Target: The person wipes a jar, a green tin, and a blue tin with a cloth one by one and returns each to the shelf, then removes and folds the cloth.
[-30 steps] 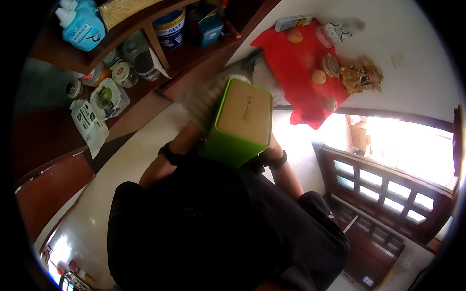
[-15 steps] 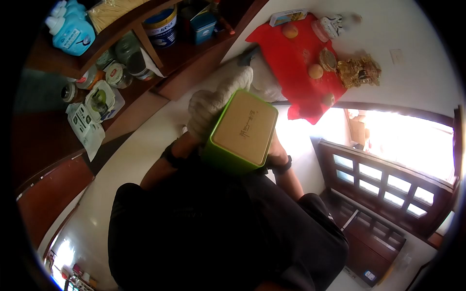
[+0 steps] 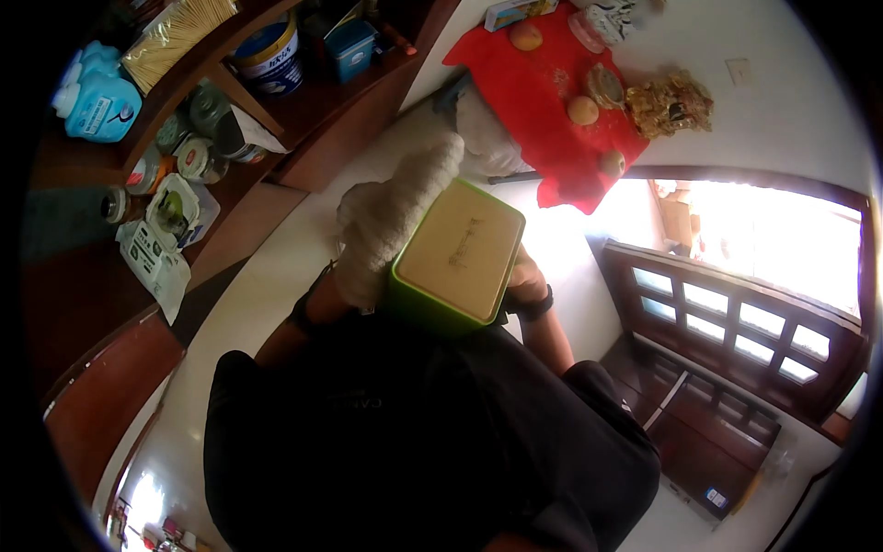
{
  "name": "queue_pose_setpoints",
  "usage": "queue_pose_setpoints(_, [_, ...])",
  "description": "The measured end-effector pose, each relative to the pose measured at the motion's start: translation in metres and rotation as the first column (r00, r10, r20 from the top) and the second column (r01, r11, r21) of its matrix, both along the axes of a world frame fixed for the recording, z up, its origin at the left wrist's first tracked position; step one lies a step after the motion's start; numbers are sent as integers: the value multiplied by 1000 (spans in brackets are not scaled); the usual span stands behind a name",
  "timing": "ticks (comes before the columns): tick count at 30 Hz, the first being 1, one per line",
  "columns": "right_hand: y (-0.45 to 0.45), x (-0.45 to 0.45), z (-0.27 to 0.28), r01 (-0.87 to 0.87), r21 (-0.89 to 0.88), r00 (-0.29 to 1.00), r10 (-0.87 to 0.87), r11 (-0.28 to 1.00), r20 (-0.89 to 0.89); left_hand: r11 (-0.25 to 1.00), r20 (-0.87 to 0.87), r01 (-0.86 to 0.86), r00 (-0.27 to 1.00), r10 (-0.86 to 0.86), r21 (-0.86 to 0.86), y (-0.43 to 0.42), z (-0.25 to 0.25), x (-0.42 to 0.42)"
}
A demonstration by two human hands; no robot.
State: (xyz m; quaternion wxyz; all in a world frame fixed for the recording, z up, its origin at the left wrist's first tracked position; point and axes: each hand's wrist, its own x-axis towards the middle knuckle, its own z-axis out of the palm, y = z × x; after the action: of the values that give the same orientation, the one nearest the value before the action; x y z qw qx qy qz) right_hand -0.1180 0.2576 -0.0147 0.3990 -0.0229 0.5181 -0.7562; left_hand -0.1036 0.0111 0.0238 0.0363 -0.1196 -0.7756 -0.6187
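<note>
A green box (image 3: 463,253) with a beige lid or face and faint dark lettering is held up in front of my chest, tilted. My right hand (image 3: 526,279) grips its right side; part of the fingers is hidden behind the box. A thick greyish-white cloth (image 3: 388,216) lies against the box's left side. My left hand (image 3: 336,293) is mostly covered by this cloth and holds it, with its fingers out of sight.
Shelves at upper left hold a blue bottle (image 3: 101,109), a tin (image 3: 269,60), a blue box (image 3: 350,51) and several jars. A red cloth (image 3: 552,97) bears round fruits (image 3: 582,110) and a gold ornament (image 3: 676,103). A dark door (image 3: 708,322) stands at right.
The cloth has shifted left and down along the box's left side, with my left hand. The box has tilted slightly and stays in my right hand. The view has shifted a little.
</note>
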Motion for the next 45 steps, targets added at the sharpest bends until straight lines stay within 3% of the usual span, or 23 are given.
queue_pose_setpoints(3, [7,-5,-11,-11,-9,998,10,1000,-56,1000,-106,0,994,-2,-26,0,-7,-1])
queue_pose_setpoints(6, [12,-6,-21,-14,4,997,14,1000,-81,975,-11,2,1000,1,221,1,-16,6])
queue_pose_setpoints(9, [13,-1,-27,53,-13,997,-54,999,-59,1000,25,6,1000,-5,-18,-7,-7,11])
queue_pose_setpoints(11, [12,7,-34,120,-46,992,-121,992,-21,981,130,-39,991,14,192,-1,-11,16])
queue_pose_setpoints(12, [11,10,-36,122,-24,991,-123,992,-59,954,185,-71,983,16,291,1,-16,19])
queue_pose_setpoints(15, [-2,10,-31,147,41,971,-136,988,-195,960,143,-75,989,37,269,-3,-45,12])
queue_pose_setpoints(19, [-29,7,-9,253,120,878,-175,960,-446,902,358,-308,914,192,303,-10,-105,34])
queue_pose_setpoints(22, [-46,5,-5,341,102,802,-233,935,-550,802,278,-349,931,237,485,-1,-79,33])
queue_pose_setpoints(26, [-60,-1,2,412,78,793,-315,908,-522,620,159,-337,933,324,708,10,-27,13])
queue_pose_setpoints(28, [-68,-3,8,459,89,796,-364,884,-483,797,-111,-449,840,530,404,6,-22,-2])
queue_pose_setpoints(30, [-70,-4,9,519,112,787,-424,847,-448,656,60,-440,854,517,613,7,-12,-6])
queue_pose_setpoints(31, [-68,-5,9,520,131,781,-407,844,-474,318,306,-397,903,300,861,6,-2,-6])
queue_pose_setpoints(33, [-66,-9,9,512,153,762,-365,845,-536,287,292,-332,941,173,899,6,-2,-11])
queue_pose_setpoints(34, [-65,-12,9,506,157,747,-340,848,-570,635,105,-275,950,293,722,3,-10,-13])
queue_pose_setpoints(36, [-64,-18,8,482,142,688,-273,865,-673,877,-103,-244,945,311,413,-2,-19,-14])
queue_pose_setpoints(40, [-71,-32,17,500,152,472,-121,852,-873,929,-200,-205,941,274,308,6,-38,-20])
queue_pose_setpoints(43, [-69,-34,12,620,256,376,5,742,-926,987,-586,-154,795,153,50,10,-59,-36])
queue_pose_setpoints(45, [-71,-37,19,682,308,316,112,664,-942,995,-592,-103,801,88,9,16,-56,-41])
